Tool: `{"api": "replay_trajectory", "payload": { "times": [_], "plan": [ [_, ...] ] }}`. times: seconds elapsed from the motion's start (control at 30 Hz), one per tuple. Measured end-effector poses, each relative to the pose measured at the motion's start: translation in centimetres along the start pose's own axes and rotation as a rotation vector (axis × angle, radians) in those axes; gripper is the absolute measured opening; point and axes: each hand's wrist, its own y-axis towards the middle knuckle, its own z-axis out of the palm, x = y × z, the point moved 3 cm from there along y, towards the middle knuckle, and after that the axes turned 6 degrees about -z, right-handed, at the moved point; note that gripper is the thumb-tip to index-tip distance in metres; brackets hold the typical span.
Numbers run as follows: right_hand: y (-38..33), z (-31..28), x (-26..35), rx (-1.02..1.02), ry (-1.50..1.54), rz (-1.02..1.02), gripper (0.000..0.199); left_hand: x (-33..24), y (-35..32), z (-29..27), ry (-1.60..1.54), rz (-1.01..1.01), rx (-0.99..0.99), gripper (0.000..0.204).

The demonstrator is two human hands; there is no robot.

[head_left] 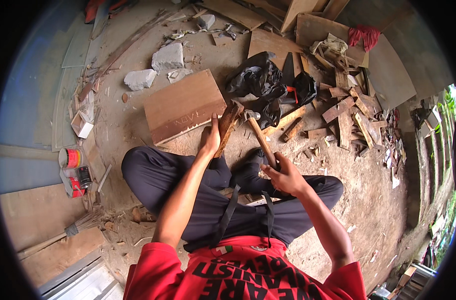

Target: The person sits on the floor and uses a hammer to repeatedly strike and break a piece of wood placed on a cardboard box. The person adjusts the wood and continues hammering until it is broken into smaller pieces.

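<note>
Holding two items, you had your left hand clasped round a rough brown wood strip, paler patches, before your bent legs; right hand gripped a wooden-handled hammer, head just beside the strip.

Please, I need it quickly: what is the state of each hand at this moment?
Left hand: closed, holding a rough piece of wood.
Right hand: closed, holding a hammer.

Pale stone blocks ahead of you, a crumpled black plastic bag right of them, wood scraps heaped to your right, a red-and-yellow can and a twig broom on your left
</note>
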Motion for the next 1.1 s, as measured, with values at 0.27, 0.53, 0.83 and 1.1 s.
{"api": "replay_trajectory", "payload": {
  "times": [0.27, 0.53, 0.83, 1.1],
  "plan": [
    [-3.0, 3.5, 2.2, 0.104, 0.861, 0.139, 0.028, -0.8, -1.9, -1.2, 0.116, 0.172, 0.003, 0.094],
    [-3.7, 2.0, 4.7, -0.207, -0.410, -0.318, 0.029, -4.0, -3.1, -4.1, 0.068, 0.474, 0.057, 0.068],
    [-4.1, 2.4, 4.0, 0.212, 0.469, 0.125, 0.019, -4.5, -1.7, -5.6, 0.317, 0.390, 0.220, 0.073],
    [-5.5, 3.1, 7.0, 0.339, 0.342, 0.210, 0.014, -3.6, 1.3, -7.8, 0.392, 0.711, 0.322, 0.074]
  ]
}}
